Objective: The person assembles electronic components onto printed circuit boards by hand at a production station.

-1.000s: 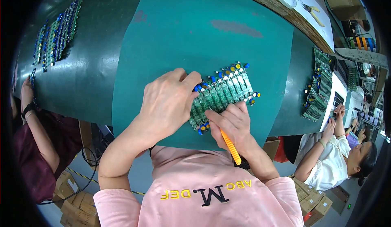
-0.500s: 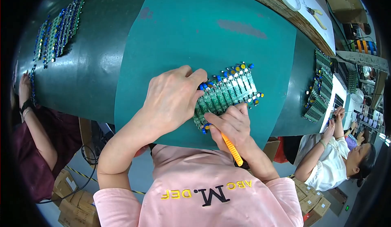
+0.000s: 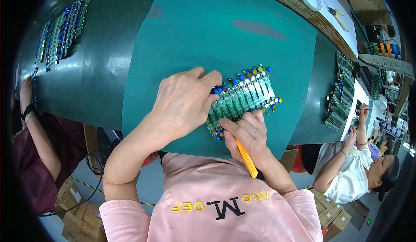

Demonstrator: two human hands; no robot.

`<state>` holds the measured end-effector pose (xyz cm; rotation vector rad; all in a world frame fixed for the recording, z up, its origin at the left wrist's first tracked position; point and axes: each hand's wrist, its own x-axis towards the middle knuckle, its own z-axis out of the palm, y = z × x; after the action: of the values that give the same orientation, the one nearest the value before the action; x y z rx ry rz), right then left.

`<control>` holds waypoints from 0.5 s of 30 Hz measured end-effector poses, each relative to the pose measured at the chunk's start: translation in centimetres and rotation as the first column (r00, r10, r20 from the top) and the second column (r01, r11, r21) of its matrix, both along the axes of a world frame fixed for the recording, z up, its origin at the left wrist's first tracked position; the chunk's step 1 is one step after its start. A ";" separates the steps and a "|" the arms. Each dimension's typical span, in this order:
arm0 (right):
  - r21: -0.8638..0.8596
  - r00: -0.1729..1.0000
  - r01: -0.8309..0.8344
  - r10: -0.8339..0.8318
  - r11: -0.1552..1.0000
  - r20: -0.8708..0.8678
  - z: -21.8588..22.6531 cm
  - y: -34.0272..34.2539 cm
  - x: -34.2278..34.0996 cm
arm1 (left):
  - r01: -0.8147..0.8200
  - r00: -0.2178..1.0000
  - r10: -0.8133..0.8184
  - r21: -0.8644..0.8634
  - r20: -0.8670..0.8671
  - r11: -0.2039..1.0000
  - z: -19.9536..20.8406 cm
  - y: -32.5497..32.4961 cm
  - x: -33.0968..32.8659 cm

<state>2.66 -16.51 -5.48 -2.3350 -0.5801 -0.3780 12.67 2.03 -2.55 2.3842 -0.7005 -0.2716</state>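
Observation:
In front of me a panel of green circuit boards (image 3: 247, 95), joined in strips, lies slanted on a green mat (image 3: 186, 34). Blue, yellow and white components line its two long edges. My left hand (image 3: 184, 101) is closed at the panel's upper left corner, thumb and fingers pinching its edge. In my right hand (image 3: 247, 133) is a tool with a ribbed orange handle (image 3: 246, 158), which looks like a utility knife. The handle sticks out toward me below the hand. Its working end is hidden under my fingers, which rest against the panel's near side.
More circuit board panels stand at the far left (image 3: 65, 29) and at the right (image 3: 340, 92). A wooden ledge (image 3: 303, 14) borders the far right, with yellow-handled pliers (image 3: 339, 18) beyond it. Co-workers sit on both sides. Cardboard boxes (image 3: 82, 218) stand on the floor.
The panel and my right hand have shifted very slightly; both grips stay the same. At the right, the co-worker's hand has moved a little.

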 end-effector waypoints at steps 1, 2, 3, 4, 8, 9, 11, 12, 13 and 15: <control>-0.008 1.000 0.000 0.000 1.000 0.001 0.0 0.1 0.1 | -0.001 1.000 0.001 0.005 -0.006 1.000 0.0 0.0 0.0; -0.017 1.000 -0.001 0.001 1.000 0.002 0.0 0.1 0.1 | -0.001 1.000 0.001 0.010 -0.013 1.000 0.1 0.0 0.0; -0.025 1.000 0.000 0.000 1.000 0.002 0.0 0.1 0.1 | -0.001 1.000 0.001 0.016 -0.019 1.000 0.1 -0.1 0.0; -0.025 1.000 0.000 0.000 1.000 0.003 0.0 0.0 -0.1 | 0.000 1.000 0.000 0.016 -0.019 1.000 0.1 0.0 0.1; 0.018 0.999 -0.017 0.017 1.000 -0.033 0.2 -1.2 -1.9 | 0.014 0.999 -0.015 -0.040 -0.035 0.999 0.1 0.2 0.4; 0.019 0.999 -0.016 0.017 1.000 -0.033 0.3 -1.1 -1.9 | 0.015 0.999 -0.016 -0.039 -0.035 0.999 0.0 0.3 0.5; 0.030 1.000 -0.011 0.011 1.000 -0.006 0.5 -0.6 -1.2 | 0.030 0.997 -0.037 -0.090 -0.074 0.996 -0.4 0.7 0.7; 0.035 1.000 -0.009 0.009 0.999 0.008 0.6 -0.3 -0.9 | 0.036 0.995 -0.047 -0.115 -0.094 0.993 -0.6 0.9 0.8; 0.041 1.000 -0.008 0.007 0.999 0.022 0.6 -0.1 -0.7 | 0.041 0.992 -0.057 -0.140 -0.112 0.989 -0.7 1.0 0.8; 0.030 1.000 -0.012 0.011 0.999 0.020 0.4 0.3 -0.6 | 0.039 0.994 -0.053 -0.144 -0.096 0.989 -0.8 1.0 0.7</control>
<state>2.11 -16.24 -5.06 -2.3003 -0.5929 -0.4025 13.37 3.03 -3.32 2.2059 -0.7054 -0.3457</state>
